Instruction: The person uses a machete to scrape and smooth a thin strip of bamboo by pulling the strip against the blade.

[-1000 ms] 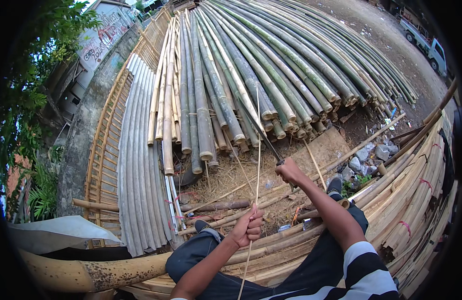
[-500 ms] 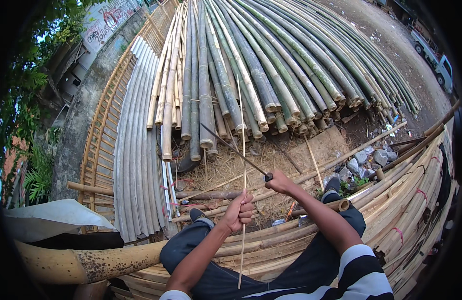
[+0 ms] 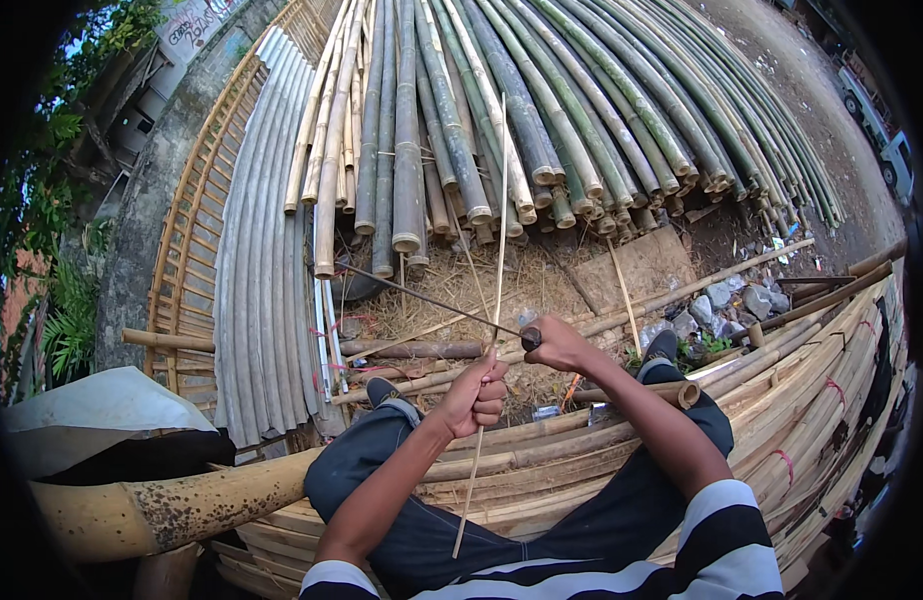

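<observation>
Left hand (image 3: 472, 398): our fingers wrap a thin, pale strip (image 3: 501, 260), its lower end over our lap (image 3: 582, 525).
Right hand (image 3: 558, 345): clenched on a long dark blade (image 3: 422, 296) crossing the strip; contact we cannot tell.
Shaving: apparently our step; the next stroke calls for steady holding.
Poles (image 3: 407, 150): smooth, jointed, beside ridged grey sheeting (image 3: 265, 260).
</observation>
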Available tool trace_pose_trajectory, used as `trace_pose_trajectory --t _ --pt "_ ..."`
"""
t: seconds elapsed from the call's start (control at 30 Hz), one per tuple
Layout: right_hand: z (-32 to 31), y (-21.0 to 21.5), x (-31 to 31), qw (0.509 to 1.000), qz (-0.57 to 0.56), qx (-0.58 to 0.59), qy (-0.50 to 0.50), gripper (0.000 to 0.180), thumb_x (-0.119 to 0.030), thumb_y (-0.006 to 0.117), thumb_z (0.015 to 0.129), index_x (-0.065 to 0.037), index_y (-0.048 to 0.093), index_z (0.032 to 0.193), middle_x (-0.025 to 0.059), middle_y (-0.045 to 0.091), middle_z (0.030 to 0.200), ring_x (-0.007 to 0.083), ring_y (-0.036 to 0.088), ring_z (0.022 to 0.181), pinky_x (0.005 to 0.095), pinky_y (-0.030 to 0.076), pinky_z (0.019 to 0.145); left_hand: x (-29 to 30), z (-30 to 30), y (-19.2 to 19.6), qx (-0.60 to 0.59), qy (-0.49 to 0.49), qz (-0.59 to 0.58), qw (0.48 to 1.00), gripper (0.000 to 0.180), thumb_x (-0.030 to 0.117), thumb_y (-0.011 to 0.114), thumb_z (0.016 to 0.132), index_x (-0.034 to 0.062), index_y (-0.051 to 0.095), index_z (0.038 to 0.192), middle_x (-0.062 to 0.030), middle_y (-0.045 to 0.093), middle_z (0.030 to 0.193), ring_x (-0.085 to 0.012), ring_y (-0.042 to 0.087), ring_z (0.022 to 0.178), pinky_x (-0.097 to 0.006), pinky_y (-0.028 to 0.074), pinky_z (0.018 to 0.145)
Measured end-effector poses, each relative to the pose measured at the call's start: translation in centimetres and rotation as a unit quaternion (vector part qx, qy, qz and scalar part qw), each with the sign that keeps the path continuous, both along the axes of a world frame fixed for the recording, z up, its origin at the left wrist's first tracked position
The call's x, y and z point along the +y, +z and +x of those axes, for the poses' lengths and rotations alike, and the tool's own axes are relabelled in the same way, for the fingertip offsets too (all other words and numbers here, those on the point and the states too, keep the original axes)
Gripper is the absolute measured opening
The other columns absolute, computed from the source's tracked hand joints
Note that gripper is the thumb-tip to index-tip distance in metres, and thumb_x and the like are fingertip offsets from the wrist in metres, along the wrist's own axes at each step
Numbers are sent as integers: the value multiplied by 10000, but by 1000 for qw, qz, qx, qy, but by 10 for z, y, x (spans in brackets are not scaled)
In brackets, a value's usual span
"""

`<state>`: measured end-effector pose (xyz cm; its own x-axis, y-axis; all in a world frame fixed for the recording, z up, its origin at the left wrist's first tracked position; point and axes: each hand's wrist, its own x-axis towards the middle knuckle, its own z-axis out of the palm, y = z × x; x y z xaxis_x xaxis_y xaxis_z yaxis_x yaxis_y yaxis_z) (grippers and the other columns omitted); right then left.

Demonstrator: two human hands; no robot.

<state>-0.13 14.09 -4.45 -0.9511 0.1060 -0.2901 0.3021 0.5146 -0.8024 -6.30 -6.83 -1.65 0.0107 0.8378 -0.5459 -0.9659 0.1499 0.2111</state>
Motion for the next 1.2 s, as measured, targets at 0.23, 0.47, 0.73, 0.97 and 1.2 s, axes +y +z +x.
trace_pose_trajectory --t 0.23,0.47,0.73,0.97,1.2 --pt "24 -99 68 921 -129 -148 -336 202 -113 628 663 51 560 565 117 571 541 189 529 433 335 409 426 6 0 -22 -120 19 61 991 456 523 346 986 192 326 674 96 163 508 -34 95 393 -203 71 347" --pt "17 -36 28 986 -83 -58 -133 224 -143 608 662 -5 490 530 75 492 477 195 432 426 397 368 462 16 1 -3 13 -70 -15 997 474 553 307 983 195 317 673 105 164 503 -16 91 386 -189 72 340" --pt "13 -44 -41 990 129 50 39 330 -268 670 661 45 569 658 238 580 611 355 625 587 424 508 614 7 13 7 48 -105 55 992 467 521 346 989 157 322 697 83 182 509 -25 111 388 -202 77 347" --pt "7 -63 16 788 -428 -170 -409 110 -82 590 690 -83 480 687 -17 433 561 98 382 399 294 346 394 9 2 -1 171 39 -41 984 437 488 340 1002 151 322 724 71 204 519 -31 141 392 -219 86 342" --pt "3 -14 47 805 -439 -25 -399 153 -63 547 687 -94 427 597 -19 396 498 97 359 367 282 318 375 6 -12 -6 82 100 -57 990 438 505 331 998 193 334 690 92 180 526 -35 111 413 -213 82 357"
